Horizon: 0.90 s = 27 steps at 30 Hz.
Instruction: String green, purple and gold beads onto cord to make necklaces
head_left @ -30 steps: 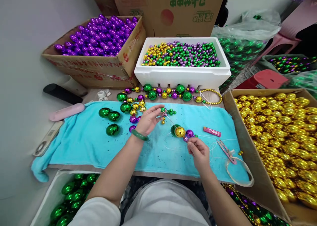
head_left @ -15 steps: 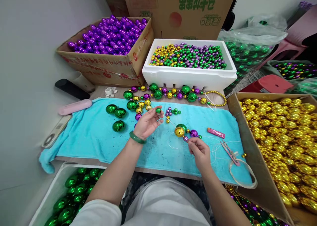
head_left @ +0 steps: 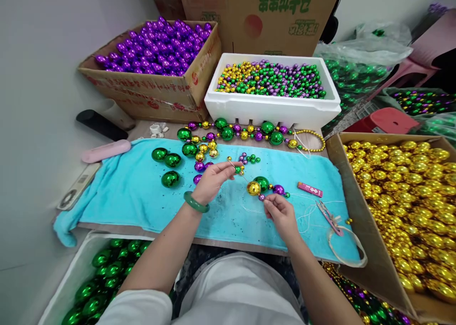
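Observation:
My left hand (head_left: 215, 178), wearing a green bangle, is pinched closed on a thin beading string near its end. A small green bead (head_left: 237, 170) shows at these fingertips, and a tiny gold bead (head_left: 229, 158) sits just above; whether both are threaded I cannot tell. My right hand (head_left: 281, 215) pinches the same strand beside a small purple bead (head_left: 261, 197). Between the hands, a big gold bead (head_left: 253, 188), a large green bead (head_left: 261, 183) and a purple bead (head_left: 278, 189) lie bunched on the turquoise towel (head_left: 221, 225). Loose small beads (head_left: 252, 158) rest beyond my left fingers.
A finished-looking bead garland (head_left: 244, 135) stretches along the back. Large green beads (head_left: 170, 179) lie leftward; scissors (head_left: 329, 219) and a small pink packet (head_left: 309, 189) rightward. A white foam box (head_left: 272, 107), a purple-bead carton (head_left: 142, 94) and a gold-bead carton (head_left: 374, 239) surround the towel.
My left hand has turned from palm-up to palm-down and moved slightly nearer me, its fingers closing. My right hand has shifted a little left, with the big gold bead.

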### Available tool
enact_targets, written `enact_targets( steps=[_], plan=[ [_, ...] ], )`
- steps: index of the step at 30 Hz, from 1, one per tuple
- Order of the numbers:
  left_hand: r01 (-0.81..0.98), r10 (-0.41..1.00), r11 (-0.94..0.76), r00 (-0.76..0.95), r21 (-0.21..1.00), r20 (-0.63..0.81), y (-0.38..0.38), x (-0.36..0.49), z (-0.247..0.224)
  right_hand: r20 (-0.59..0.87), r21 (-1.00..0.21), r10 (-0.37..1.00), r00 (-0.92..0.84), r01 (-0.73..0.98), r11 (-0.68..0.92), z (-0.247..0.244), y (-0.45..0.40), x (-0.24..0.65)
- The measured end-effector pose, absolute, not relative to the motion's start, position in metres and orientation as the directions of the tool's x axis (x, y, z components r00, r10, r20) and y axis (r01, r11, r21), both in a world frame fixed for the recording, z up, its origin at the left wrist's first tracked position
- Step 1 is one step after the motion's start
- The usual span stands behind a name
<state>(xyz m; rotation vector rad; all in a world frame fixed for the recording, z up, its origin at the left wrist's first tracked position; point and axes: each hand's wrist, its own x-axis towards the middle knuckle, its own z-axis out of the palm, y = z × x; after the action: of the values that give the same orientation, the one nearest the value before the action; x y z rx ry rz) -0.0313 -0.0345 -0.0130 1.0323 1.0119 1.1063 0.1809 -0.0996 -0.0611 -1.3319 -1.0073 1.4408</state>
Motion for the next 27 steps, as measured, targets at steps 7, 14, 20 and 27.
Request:
enact_targets(
  steps=[7,14,20,27],
  plan=[
    [0.201,0.949,-0.025,0.312,0.979,-0.04,-0.061,-0.031,-0.013,-0.371,-0.902,0.926,-0.068,-0.21,-0.377,-0.062,-0.099,0.174],
    [0.917,0.989,-0.114,0.067,0.383,0.134,-0.058,-0.068,-0.032,-0.374,-0.898,0.927,-0.022,-0.239,-0.368,-0.064,-0.1,0.183],
    [0.978,0.998,-0.056,0.048,0.199,0.048,-0.053,-0.077,-0.049,-0.381,-0.902,0.924,-0.017,-0.213,-0.376,-0.061,-0.102,0.178],
    [0.16,0.988,0.037,-0.153,0.986,-0.012,-0.045,-0.07,-0.044,-0.333,-0.929,0.943,-0.022,-0.161,-0.332,-0.066,-0.109,0.175]
  ],
)
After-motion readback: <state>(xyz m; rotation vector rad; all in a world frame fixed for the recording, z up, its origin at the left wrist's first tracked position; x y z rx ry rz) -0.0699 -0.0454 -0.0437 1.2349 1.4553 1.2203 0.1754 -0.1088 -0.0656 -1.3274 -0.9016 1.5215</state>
